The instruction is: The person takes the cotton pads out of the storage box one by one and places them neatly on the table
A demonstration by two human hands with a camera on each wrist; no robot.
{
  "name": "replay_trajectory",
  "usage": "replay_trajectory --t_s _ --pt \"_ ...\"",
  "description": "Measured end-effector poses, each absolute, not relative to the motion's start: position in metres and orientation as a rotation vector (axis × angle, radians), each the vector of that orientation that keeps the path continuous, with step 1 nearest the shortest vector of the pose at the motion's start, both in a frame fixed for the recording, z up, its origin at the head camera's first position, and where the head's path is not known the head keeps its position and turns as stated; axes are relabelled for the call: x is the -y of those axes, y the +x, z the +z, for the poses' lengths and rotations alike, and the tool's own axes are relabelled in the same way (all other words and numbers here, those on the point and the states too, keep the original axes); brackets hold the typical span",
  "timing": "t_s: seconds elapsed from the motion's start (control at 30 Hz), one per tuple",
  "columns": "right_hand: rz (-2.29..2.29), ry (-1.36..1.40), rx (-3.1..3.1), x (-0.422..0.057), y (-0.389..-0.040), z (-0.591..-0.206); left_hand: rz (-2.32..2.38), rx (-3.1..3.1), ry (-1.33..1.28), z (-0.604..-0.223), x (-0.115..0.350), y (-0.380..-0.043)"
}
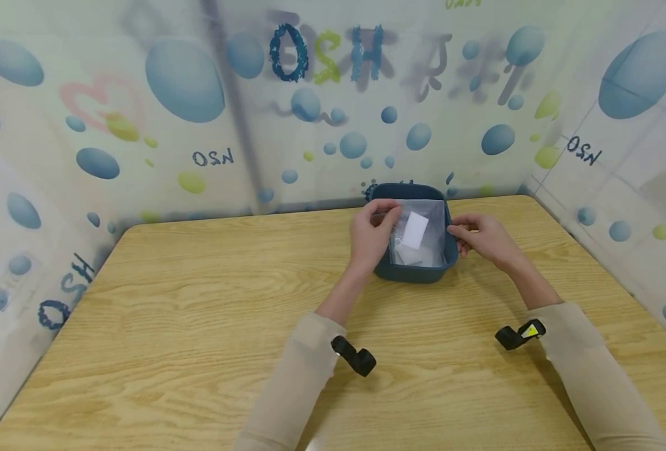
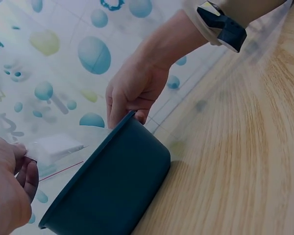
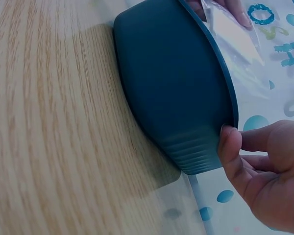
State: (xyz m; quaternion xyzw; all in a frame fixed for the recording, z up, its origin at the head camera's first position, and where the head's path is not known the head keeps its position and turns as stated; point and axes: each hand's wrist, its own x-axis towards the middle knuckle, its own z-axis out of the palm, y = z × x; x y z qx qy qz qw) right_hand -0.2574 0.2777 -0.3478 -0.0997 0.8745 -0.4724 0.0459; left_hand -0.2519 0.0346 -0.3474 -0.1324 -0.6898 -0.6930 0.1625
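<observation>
A dark teal plastic bin stands on the wooden table near the back wall. Over its opening is a clear plastic bag with a white rectangular piece in or on it; a red line runs along the bag in the left wrist view. My left hand pinches the bag's upper left edge between thumb and fingers. At the bin's right side, my right hand grips the rim, its thumb and fingers on either side in the right wrist view. What lies deeper in the bin is hidden.
The wooden table extends left and toward me. Behind it and at both sides hang pale wall sheets printed with blue and green ovals. A small black device is worn on each sleeve.
</observation>
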Motion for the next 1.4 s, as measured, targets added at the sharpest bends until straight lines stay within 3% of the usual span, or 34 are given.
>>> replay_trajectory --t_s 1.4 --pt "-1.402 -0.268 -2.705 -0.295 -0.261 -0.347 -2.041 1.826 -0.316 -0.343 0.022 -0.263"
